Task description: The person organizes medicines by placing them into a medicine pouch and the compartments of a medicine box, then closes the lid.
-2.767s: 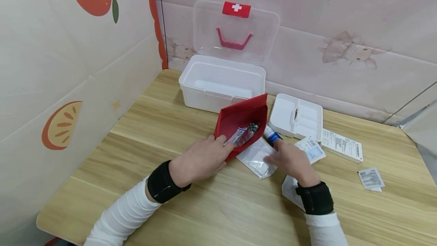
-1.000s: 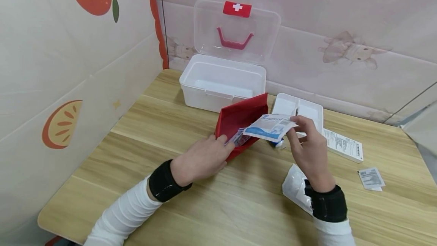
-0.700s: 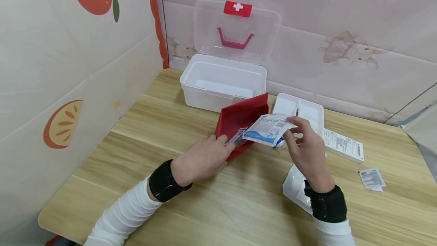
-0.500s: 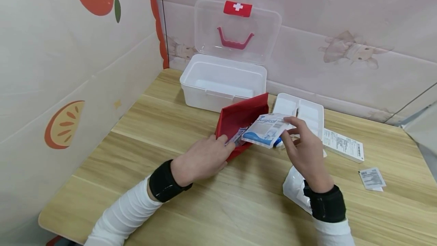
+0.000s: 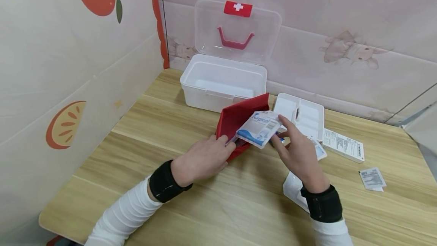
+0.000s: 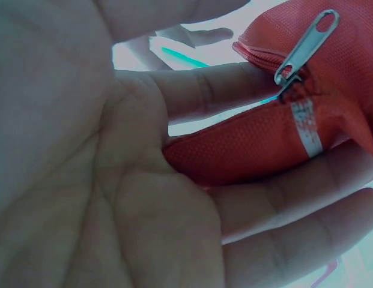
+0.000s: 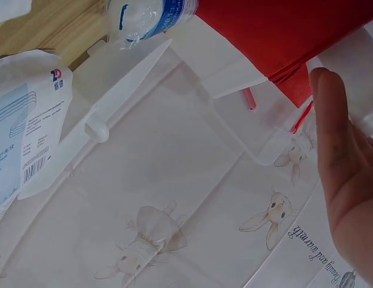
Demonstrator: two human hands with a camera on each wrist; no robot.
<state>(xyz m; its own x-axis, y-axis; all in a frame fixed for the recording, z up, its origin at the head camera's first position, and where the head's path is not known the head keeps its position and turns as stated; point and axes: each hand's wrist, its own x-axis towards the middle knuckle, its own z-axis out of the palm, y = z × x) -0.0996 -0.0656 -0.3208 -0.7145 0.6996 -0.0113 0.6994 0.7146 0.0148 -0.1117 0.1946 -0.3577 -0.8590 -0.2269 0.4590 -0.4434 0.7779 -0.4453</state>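
Note:
My left hand (image 5: 201,160) grips the near edge of a red zip pouch (image 5: 239,113), whose mouth gapes upward. In the left wrist view, the pouch's zip pull (image 6: 306,48) lies by the fingers, and a fold of red fabric (image 6: 234,147) runs between two of them. My right hand (image 5: 298,153) pinches the right edge of a flat white-and-blue packet (image 5: 259,128) printed "Surgical". The packet's left end slants over the pouch mouth and hides most of the contents. Behind that packet, a small blue-labelled bottle (image 7: 156,18) shows in the right wrist view.
An open white first-aid box (image 5: 222,82) with a raised clear lid stands behind the pouch. To its right lie a divided white tray (image 5: 310,119), a printed white box (image 5: 343,145), another packet (image 5: 320,150), small sachets (image 5: 371,178) and a clear-white package (image 5: 293,191).
The right hand has picked the Surgical packet up from the table and carried it left, over the pouch mouth. The left hand has kept its grip on the pouch.

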